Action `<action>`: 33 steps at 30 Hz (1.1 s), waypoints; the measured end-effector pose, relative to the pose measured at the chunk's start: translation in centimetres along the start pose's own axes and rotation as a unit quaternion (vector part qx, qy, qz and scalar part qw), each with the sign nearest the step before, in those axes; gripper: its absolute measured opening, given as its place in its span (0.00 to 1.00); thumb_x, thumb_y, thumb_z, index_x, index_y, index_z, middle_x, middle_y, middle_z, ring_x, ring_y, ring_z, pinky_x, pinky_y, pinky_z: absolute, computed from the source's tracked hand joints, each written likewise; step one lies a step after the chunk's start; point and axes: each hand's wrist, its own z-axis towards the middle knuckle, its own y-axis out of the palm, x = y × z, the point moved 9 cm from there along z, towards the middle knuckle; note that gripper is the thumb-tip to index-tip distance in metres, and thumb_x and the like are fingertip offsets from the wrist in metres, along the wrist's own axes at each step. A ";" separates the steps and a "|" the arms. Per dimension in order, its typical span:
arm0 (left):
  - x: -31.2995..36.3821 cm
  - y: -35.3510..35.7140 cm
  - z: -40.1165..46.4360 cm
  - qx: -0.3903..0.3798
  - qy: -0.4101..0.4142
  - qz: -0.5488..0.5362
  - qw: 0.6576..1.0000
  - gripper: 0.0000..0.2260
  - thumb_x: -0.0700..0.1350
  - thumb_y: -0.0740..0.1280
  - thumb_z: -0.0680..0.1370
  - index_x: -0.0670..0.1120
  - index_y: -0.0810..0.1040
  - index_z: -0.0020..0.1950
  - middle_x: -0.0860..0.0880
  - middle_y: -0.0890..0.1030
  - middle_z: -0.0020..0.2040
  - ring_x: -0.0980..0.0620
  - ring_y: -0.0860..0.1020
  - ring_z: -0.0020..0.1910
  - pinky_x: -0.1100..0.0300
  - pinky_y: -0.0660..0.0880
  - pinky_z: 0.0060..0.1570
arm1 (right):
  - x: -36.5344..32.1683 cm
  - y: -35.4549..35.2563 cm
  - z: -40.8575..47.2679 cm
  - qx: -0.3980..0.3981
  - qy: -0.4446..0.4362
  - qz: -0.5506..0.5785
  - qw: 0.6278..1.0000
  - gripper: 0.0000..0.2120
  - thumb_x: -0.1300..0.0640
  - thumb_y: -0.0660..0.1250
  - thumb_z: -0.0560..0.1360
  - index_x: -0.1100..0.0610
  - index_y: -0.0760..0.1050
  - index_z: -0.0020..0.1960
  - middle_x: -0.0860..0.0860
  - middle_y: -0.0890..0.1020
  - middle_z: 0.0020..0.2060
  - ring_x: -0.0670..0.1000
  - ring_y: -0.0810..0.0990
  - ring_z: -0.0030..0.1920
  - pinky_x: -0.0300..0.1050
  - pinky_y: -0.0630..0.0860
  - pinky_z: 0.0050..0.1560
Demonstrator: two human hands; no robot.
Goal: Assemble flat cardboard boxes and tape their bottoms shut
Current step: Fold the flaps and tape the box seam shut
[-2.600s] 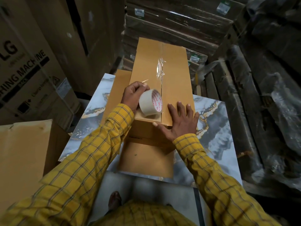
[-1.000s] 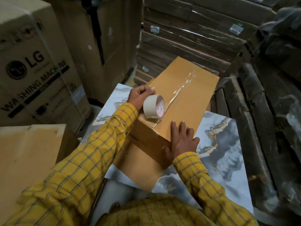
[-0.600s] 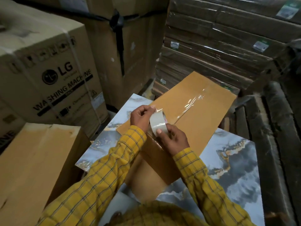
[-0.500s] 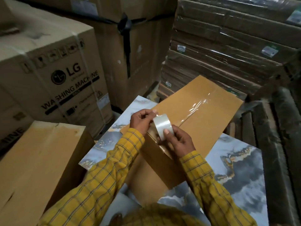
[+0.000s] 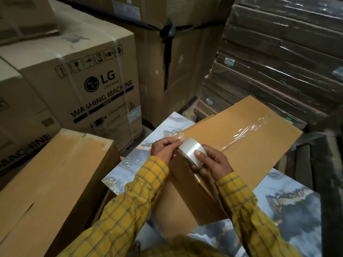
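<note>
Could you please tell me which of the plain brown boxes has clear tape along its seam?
The box on the marble table, under the hands: glossy tape lines its seam. The box at left shows none.

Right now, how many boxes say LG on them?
1 that I can read: the big LG washing machine box at the back left. The carton to its left shows part of the same "MACHINE" print, so its logo may be hidden.

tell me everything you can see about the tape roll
The tape roll is a wide roll of clear, glossy packing tape, looking whitish and pale. It is held in the air just above the near end of the taped cardboard box, tilted. The right hand grips it, thumb on top, while the left hand pinches the loose tape end beside it.
</note>
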 end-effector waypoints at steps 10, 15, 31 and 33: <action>1.5 -1.4 0.4 0.079 0.082 0.112 0.987 0.09 0.45 0.76 0.74 0.39 0.84 0.41 0.48 0.79 0.29 0.57 0.74 0.24 0.65 0.73 0.27 | -0.3 1.2 1.1 0.026 0.013 -0.010 1.000 0.08 0.64 0.66 0.81 0.69 0.78 0.49 0.58 0.78 0.37 0.53 0.77 0.37 0.43 0.77 0.32; 1.5 -1.6 0.5 0.081 0.085 0.106 0.987 0.08 0.45 0.76 0.75 0.40 0.84 0.42 0.47 0.81 0.30 0.58 0.75 0.24 0.65 0.74 0.28 | -0.9 1.7 1.1 0.030 0.006 -0.018 0.999 0.10 0.58 0.68 0.77 0.67 0.79 0.47 0.57 0.78 0.34 0.52 0.77 0.32 0.42 0.76 0.31; 1.1 -2.2 1.7 0.086 0.071 0.073 0.991 0.05 0.43 0.73 0.76 0.43 0.85 0.43 0.48 0.82 0.36 0.53 0.76 0.33 0.64 0.73 0.27 | -2.3 1.9 0.9 0.059 -0.053 -0.182 0.980 0.10 0.53 0.69 0.77 0.59 0.75 0.44 0.58 0.80 0.35 0.59 0.82 0.34 0.42 0.77 0.33; 1.2 -2.4 1.9 0.084 0.078 0.068 0.991 0.05 0.43 0.74 0.76 0.41 0.85 0.43 0.46 0.82 0.36 0.53 0.77 0.32 0.66 0.74 0.29 | -2.3 1.5 1.1 0.080 -0.040 -0.177 0.980 0.09 0.55 0.70 0.79 0.59 0.74 0.45 0.54 0.82 0.34 0.52 0.82 0.33 0.43 0.77 0.33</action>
